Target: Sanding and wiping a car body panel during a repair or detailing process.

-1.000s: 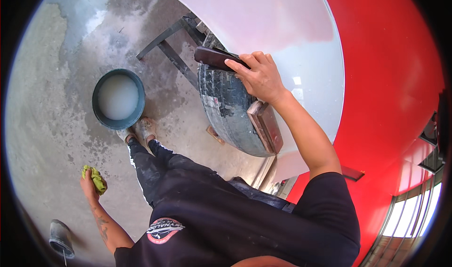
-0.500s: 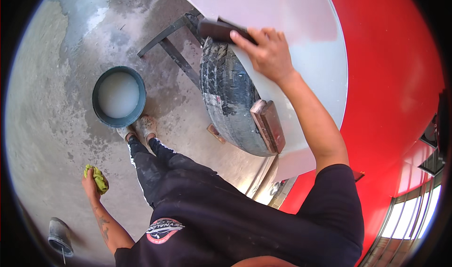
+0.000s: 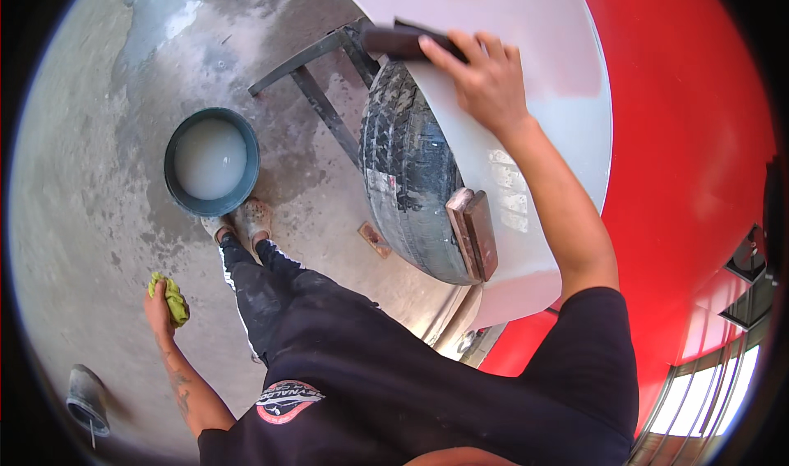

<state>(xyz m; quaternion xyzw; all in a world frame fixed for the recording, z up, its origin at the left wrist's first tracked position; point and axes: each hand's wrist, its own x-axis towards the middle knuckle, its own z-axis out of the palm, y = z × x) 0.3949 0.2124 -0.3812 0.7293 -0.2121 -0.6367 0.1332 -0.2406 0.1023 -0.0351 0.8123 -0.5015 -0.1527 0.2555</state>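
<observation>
My right hand (image 3: 491,84) grips a long dark sanding block (image 3: 390,43), which looks wrapped in a dark sheet. The block lies across the curved edge of a pale grey-white car fender (image 3: 542,96), above the tire. One end of it sticks out past that edge. Low on the left, my left hand (image 3: 156,306) is closed round a crumpled yellow-green cloth (image 3: 174,302), held away from the car. A worn, whitish-smeared tire (image 3: 403,162) stands under the fender's arch. A pair of brown blocks (image 3: 474,234) rests at its near side.
A dark bucket (image 3: 171,170) of cloudy water stands on the wet concrete floor by my feet. A smaller grey container (image 3: 86,400) is at the lower left. Beyond the tire is a dark metal stand (image 3: 316,100). A red car panel (image 3: 674,137) adjoins the fender.
My right hand and the sanding block have shifted slightly farther along the fender's edge. My left hand keeps the cloth in about the same place. The whole view has shifted a little.
</observation>
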